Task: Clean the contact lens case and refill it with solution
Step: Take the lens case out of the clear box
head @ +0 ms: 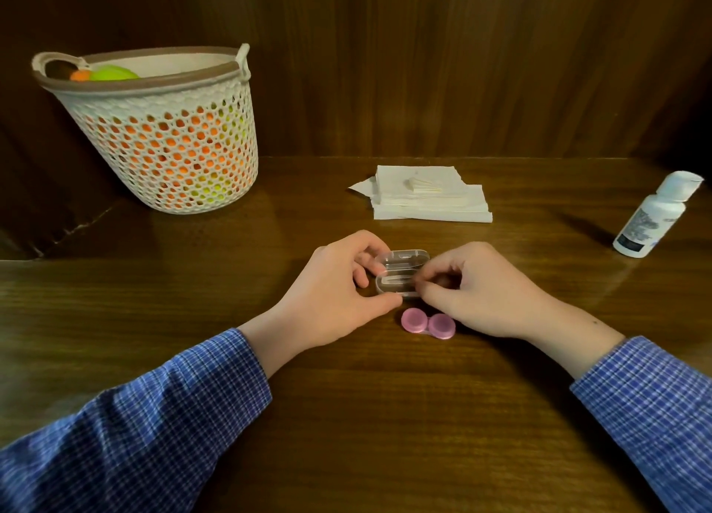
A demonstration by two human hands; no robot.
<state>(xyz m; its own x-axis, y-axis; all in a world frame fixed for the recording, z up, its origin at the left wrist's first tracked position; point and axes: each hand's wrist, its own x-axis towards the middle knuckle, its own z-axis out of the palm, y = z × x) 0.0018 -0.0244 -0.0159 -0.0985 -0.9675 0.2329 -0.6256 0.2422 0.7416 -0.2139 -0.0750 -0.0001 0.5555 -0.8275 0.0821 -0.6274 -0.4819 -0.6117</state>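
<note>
**Two hands at a small clear box, pink lens case waiting below**

Two hands meet at the centre of the frame over a dark wooden table [346, 416]. The left hand [331, 296] grips a small clear plastic box [400, 273] from its left side, thumb at the lower edge and fingers curled round the far side. The right hand [477, 293] has its fingers bunched at the box's right edge, pinching either the box or something small in it; which one cannot be told.

Just below the box, between the two wrists, lies the pink contact lens case [428, 323], flat on the table with both round caps on. Neither hand touches it.

The case looks light, hard and smooth, so it would likely skid if pushed. A sound hold would be to pin the bridge between the two wells with one hand and twist a cap by its rim with the other.

At the right edge stands a white solution bottle [651, 215], capped. A stack of white tissues [427, 198] lies above centre. A white woven basket [165, 127] sits at upper left.
</note>
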